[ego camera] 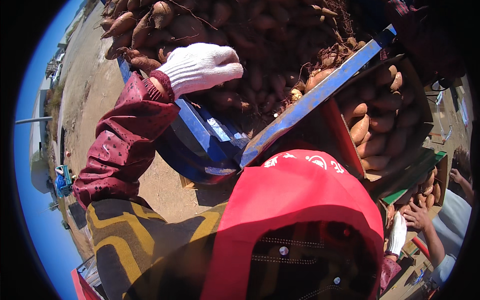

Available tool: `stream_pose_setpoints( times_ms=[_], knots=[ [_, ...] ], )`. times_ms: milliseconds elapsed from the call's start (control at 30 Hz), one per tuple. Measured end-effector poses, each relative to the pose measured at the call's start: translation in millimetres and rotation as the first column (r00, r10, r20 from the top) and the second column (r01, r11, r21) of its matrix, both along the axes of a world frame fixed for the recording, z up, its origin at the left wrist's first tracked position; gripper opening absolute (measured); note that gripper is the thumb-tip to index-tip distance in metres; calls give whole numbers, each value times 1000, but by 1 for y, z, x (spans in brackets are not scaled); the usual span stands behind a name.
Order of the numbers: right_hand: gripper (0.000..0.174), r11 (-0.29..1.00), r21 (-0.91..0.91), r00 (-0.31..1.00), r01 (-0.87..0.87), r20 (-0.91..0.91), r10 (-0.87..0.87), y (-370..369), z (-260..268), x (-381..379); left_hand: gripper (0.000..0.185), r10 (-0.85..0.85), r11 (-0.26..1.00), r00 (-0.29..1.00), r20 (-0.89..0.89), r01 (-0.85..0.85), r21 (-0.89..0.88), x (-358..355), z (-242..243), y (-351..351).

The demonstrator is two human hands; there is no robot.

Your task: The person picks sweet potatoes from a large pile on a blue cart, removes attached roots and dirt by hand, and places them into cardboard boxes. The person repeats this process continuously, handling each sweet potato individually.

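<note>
My left hand point(204, 67), in a white knit glove with a maroon patterned sleeve, hangs over a large heap of sweet potatoes point(142, 32) in a blue metal-edged container. Its fingers curl beside the thumb; nothing shows in them, but the inner side is hidden. At the lower right, my right hand point(398, 234), also white-gloved, reaches down beside a cardboard box point(443, 176) of sweet potatoes point(429, 189). What its fingertips touch cannot be made out. A co-worker's bare hand point(417, 216) lies close by it, on the sweet potatoes.
A blue metal rail point(315, 99) slants between the heap and another open carton of sweet potatoes point(360, 129). Thin roots point(333, 52) tangle at the heap's edge. A second person in dark clothing stands at upper right. Dirt ground point(168, 191) shows below the blue frame.
</note>
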State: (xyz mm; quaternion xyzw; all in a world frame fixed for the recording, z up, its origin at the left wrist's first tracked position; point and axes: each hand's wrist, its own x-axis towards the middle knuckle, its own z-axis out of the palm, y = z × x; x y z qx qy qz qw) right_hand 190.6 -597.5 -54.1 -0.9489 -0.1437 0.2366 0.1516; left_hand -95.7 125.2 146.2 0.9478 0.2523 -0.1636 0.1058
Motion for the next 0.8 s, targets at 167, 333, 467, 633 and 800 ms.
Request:
stream_pose_setpoints(
  times_ms=[167, 333, 467, 633, 800],
  knots=[
    [40, 999, 41, 974, 1, 226, -11, 30, 19, 14, 45, -36, 999, 985, -172, 37, 6, 42, -20, 17],
    [41, 975, 179, 949, 133, 259, -177, 130, 78, -12, 42, -532, 832, 830, -167, 549, 79, 103, -118, 29],
    [40, 952, 277, 965, 131, 186, -187, 190, 100, -55, 31, -642, 747, 759, -105, 651, 137, 115, -222, 24],
    [38, 960, 209, 966, 188, 136, -219, 176, 87, -77, 26, -467, 881, 879, 97, 455, 128, 98, -318, -6],
    [37, 947, 261, 968, 186, 116, -222, 207, 94, -78, 37, -498, 859, 862, -100, 506, 79, 99, -279, -7]
  ],
)
